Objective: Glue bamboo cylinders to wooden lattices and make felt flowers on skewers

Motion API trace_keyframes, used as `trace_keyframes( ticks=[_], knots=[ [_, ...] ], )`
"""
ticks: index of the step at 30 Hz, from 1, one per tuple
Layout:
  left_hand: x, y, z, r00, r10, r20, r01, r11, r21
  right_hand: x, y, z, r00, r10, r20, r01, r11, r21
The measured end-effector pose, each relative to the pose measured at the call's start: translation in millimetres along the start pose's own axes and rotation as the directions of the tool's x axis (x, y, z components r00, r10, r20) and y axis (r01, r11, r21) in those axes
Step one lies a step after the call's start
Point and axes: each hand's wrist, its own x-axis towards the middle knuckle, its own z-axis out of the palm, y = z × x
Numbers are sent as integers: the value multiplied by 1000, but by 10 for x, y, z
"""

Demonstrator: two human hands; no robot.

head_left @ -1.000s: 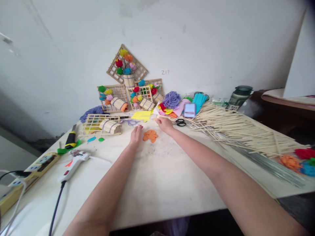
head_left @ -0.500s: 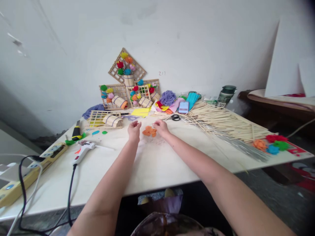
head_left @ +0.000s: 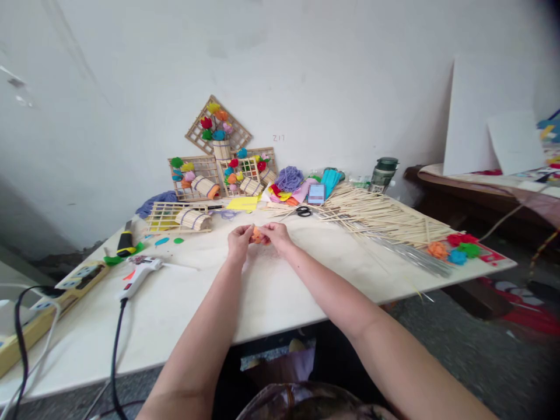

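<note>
Orange petals (head_left: 256, 235): matt, cloth-like. Sticks (head_left: 385, 211): bare wood, matt. Glue gun (head_left: 140, 277): smooth plastic. Yarn (head_left: 289, 178): rough, matt. Tabletop (head_left: 196, 312): smooth, slight sheen.

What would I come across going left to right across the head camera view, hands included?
Power strip, glue gun, left hand, orange piece, right hand, scissor handles, bottle, orange clump.
</note>
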Motion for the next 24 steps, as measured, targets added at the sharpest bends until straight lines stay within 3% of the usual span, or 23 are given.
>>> trace_keyframes(
  ticks=[5,8,12,14,19,24],
  knots=[
    [-57,82,34,987,0,163,-10,998,61,-10,-19,-50,974,-54,218,25,991,133],
    [-63,105,63,995,70,71,-73,997,35,-39,-58,-48,948,-33,316,-42,973,227],
    [-53,120,92,994,99,-56,-98,995,14,-68,-115,-79,928,-1,372,-108,956,274],
    [-61,133,110,995,88,-37,-89,996,-18,-71,-131,-101,920,11,392,-140,943,303],
    [-61,146,113,984,110,138,-100,992,-75,-70,-152,-119,899,21,437,-235,866,441],
    [-32,152,60,986,145,86,-141,989,-46,-104,-204,-116,898,47,437,-258,862,438]
  ],
)
